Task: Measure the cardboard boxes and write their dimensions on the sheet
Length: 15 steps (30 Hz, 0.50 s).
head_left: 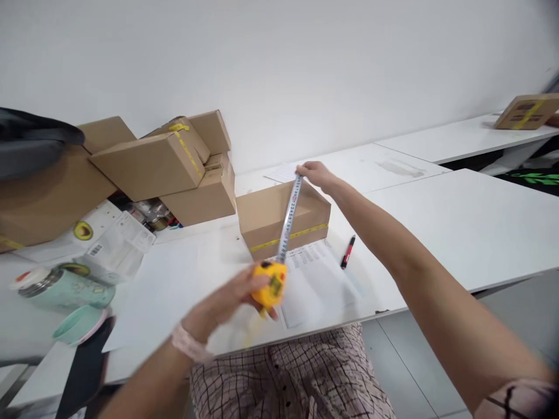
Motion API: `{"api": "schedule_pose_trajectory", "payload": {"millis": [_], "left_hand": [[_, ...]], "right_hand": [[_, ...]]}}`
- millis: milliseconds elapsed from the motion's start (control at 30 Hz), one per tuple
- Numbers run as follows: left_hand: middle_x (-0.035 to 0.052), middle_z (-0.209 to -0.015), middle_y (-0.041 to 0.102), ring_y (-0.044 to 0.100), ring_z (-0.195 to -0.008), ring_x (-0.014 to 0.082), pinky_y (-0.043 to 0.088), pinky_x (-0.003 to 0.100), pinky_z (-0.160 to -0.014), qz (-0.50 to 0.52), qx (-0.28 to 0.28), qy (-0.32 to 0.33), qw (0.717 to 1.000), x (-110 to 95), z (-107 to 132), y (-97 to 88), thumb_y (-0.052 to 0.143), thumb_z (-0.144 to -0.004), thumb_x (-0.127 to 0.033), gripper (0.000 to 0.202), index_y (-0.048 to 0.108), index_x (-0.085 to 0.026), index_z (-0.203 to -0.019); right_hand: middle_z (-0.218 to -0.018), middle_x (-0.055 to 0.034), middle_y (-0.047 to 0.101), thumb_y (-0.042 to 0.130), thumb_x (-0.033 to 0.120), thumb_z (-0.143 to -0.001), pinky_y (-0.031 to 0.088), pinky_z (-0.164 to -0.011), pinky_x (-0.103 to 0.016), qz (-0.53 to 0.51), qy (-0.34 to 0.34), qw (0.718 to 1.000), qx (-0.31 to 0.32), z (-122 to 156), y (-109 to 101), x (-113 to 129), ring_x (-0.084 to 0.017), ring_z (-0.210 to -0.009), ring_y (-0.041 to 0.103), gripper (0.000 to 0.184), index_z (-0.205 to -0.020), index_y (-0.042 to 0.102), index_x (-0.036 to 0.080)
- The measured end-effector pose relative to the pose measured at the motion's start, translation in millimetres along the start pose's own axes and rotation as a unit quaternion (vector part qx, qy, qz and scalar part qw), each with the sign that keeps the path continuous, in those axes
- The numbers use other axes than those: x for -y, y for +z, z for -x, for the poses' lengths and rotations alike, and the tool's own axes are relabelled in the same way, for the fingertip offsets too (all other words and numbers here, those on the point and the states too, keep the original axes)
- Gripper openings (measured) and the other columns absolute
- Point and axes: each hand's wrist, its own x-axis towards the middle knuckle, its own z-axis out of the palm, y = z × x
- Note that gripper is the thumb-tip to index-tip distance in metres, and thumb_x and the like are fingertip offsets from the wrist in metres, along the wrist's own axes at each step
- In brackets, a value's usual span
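My left hand grips the yellow case of a tape measure, held low near the table's front edge. From the case the silver blade runs up and away across an open cardboard box. At its far end, my right hand pinches the blade's tip near the box's back right edge. A yellow strip crosses the front of the box. Printed sheets of paper lie in front of it, and a red and black pen rests to their right.
Stacked cardboard boxes stand at the back left. Closer on the left are a mint flask, a mint cup and a clear package. At the far right, a flat cardboard box is beside a partly visible person's hand.
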Motion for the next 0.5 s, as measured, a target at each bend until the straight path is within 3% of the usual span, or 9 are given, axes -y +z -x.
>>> {"api": "schedule_pose_trajectory", "payload": {"millis": [67, 167, 233, 300, 500], "left_hand": [[0.0125, -0.112, 0.069, 0.074, -0.082, 0.0254, 0.058, 0.034, -0.066, 0.127, 0.041, 0.004, 0.991, 31, -10, 42.7, 0.084, -0.075, -0.050, 0.075, 0.052, -0.022, -0.136], [0.0102, -0.115, 0.067, 0.072, -0.094, 0.0245, 0.058, 0.037, -0.084, 0.250, -0.042, 0.084, 0.964, 48, -36, 84.9, 0.089, -0.069, -0.044, 0.059, 0.061, -0.020, -0.115], [0.0108, -0.114, 0.069, 0.072, -0.092, 0.0250, 0.058, 0.039, -0.086, 0.284, -0.076, 0.120, 0.948, 40, -51, 97.3, 0.090, -0.067, -0.046, 0.056, 0.061, -0.018, -0.105], [0.0123, -0.114, 0.069, 0.073, -0.083, 0.0252, 0.059, 0.041, -0.081, 0.299, -0.084, 0.136, 0.941, 26, -61, 102.5, 0.089, -0.066, -0.052, 0.061, 0.061, -0.016, -0.106], [0.0128, -0.120, 0.067, 0.076, -0.074, 0.0266, 0.060, 0.047, -0.078, 0.299, -0.100, 0.140, 0.939, -6, -70, 116.5, 0.088, -0.068, -0.054, 0.064, 0.055, -0.017, -0.109]], "right_hand": [[-0.080, -0.0040, 0.065, 0.065, 0.038, -0.094, 0.044, -0.079, -0.033, 0.025, -0.016, 0.997, 0.069, 0, 16, 11, -0.019, -0.080, 0.055, 0.024, -0.077, 0.062, 0.021], [-0.082, -0.0057, 0.067, 0.069, 0.051, -0.088, 0.046, -0.078, -0.038, 0.052, 0.014, 0.993, 0.106, 6, 31, 19, -0.022, -0.079, 0.056, 0.027, -0.089, 0.065, 0.025], [-0.084, -0.0071, 0.068, 0.064, 0.058, -0.089, 0.047, -0.076, -0.040, 0.053, 0.023, 0.993, 0.104, 10, 35, 18, -0.023, -0.077, 0.057, 0.034, -0.097, 0.065, 0.026], [-0.083, -0.0069, 0.068, 0.060, 0.061, -0.091, 0.046, -0.073, -0.039, 0.061, 0.023, 0.993, 0.098, 13, 35, 15, -0.023, -0.075, 0.057, 0.036, -0.099, 0.065, 0.026], [-0.073, -0.0014, 0.061, 0.061, 0.050, -0.090, 0.043, -0.068, -0.034, 0.148, 0.008, 0.985, 0.091, 1, 40, 12, -0.017, -0.066, 0.051, 0.026, -0.085, 0.061, 0.025]]}}
